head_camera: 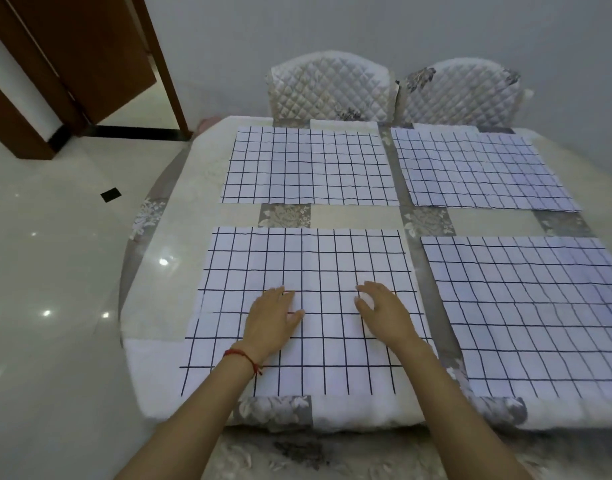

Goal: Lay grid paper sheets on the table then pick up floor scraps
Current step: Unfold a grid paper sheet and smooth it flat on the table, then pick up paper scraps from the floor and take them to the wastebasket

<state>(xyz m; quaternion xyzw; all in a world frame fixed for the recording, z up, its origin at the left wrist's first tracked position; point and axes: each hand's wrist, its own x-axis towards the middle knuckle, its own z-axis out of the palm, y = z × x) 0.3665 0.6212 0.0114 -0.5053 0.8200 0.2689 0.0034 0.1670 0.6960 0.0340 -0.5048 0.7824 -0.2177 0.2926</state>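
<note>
Pressing flat, my left hand (273,317) and right hand (380,315) rest open-fingered on the near-left sheet (304,258); a dark scrap (110,194) (floor, far left) lies nearer my left.

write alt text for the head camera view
Two hands, the left hand and right hand, rest on the near-left grid sheet, one of four laid on a cloth-covered table. Two quilted chairs stand beyond it.
</note>
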